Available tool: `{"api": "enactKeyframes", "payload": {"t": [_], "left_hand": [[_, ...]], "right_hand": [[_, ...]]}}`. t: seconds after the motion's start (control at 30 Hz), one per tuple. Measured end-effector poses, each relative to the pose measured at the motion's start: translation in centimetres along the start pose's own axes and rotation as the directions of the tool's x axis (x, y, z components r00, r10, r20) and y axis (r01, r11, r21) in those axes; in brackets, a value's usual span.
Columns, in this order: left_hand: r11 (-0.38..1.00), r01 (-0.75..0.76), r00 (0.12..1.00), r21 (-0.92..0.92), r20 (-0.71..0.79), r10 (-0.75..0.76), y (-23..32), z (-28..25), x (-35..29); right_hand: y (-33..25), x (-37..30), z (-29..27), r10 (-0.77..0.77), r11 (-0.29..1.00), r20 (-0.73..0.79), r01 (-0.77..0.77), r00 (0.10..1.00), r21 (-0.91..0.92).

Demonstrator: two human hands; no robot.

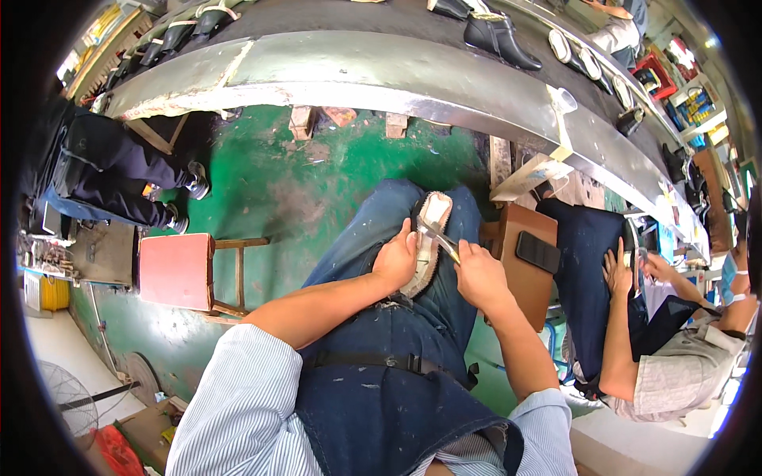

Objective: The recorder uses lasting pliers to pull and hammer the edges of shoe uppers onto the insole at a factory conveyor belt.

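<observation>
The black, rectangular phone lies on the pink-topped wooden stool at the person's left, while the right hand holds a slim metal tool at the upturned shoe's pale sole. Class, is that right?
Not quite: the head view shows the black, rectangular phone on the brown, flat surface at the person's right. The right hand does hold a slim metal tool at the upturned shoe's pale sole.

The left hand (395,260) is gripping an upturned, pale-soled shoe (435,209) on the blue denim lap (361,238) — the right hand (482,278) is holding a metal-headed tool (444,240) over it. A black rectangular phone (538,252) is lying on a brown stool (520,292); a black ankle boot (498,40) is resting on the metal-edged bench (341,71).
</observation>
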State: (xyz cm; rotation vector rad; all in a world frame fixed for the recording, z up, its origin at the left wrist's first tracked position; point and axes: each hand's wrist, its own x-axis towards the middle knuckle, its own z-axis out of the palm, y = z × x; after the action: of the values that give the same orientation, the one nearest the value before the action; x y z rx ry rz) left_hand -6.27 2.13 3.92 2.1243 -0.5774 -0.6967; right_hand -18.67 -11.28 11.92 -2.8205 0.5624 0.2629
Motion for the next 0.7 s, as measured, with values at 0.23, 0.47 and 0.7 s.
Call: {"api": "enactKeyframes", "payload": {"t": [0.23, 0.47, 0.7], "left_hand": [[0.904, -0.378, 0.925, 0.198, 0.118, 0.361, -2.1, -0.2, -0.5], [0.941, -0.229, 0.935, 0.249, 0.324, 0.142, 0.8, -3.2, 0.8], [0.899, -0.336, 0.858, 0.282, 0.486, 0.168, 1.3, -4.5, 0.2]], "right_hand": [[2.6, -1.3, 2.1, 0.088, 0.925, -0.068, -0.056, 0.994, 0.377], [5.1, 1.4, -4.9, -0.010, 0.800, 0.426, -0.248, 0.905, 0.546], [1.6, 5.0, -3.8, 0.060, 0.948, 0.293, -0.147, 0.954, 0.283]]}}
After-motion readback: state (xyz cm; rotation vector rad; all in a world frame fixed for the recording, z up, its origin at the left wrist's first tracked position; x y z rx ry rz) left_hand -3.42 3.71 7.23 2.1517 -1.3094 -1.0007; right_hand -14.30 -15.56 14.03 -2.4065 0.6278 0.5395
